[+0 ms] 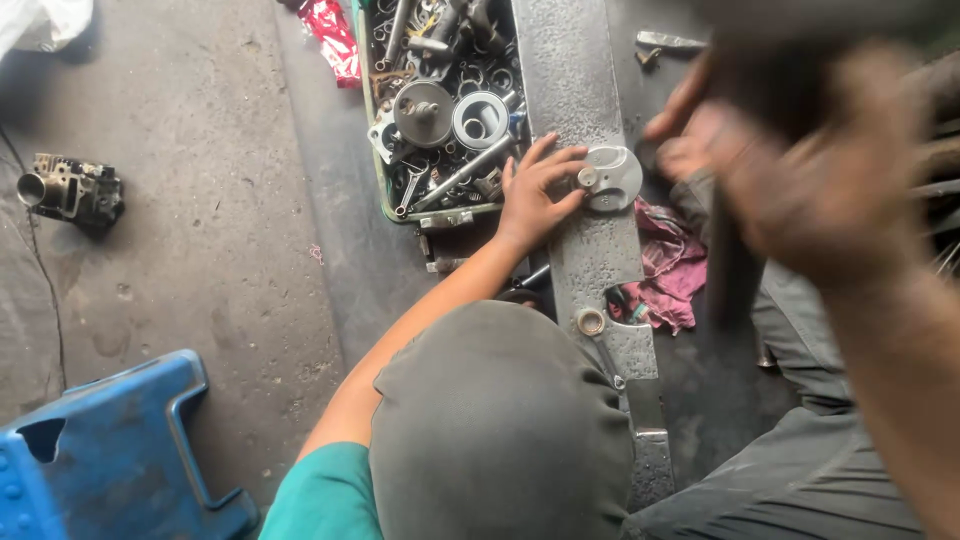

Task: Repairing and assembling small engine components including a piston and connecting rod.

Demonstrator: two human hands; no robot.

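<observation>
My right hand (810,190) is close to the camera at the right and badly blurred. It seems closed around a dark long bar (728,270) that hangs down from it. Blurred fingers (680,125) show just left of it; I cannot tell whose they are. Below me a co-worker in a grey head covering (500,420) and teal shirt rests a hand (535,190) on a round silver metal part (608,177). The part lies on a long grey metal beam (575,70).
A green tray (372,150) of sockets, wrenches and rings stands left of the beam. A pink rag (668,262) lies to its right, a ring (590,322) on the beam. A blue plastic stool (110,450) is at bottom left, an engine part (70,190) at far left, a red wrapper (335,38) at top.
</observation>
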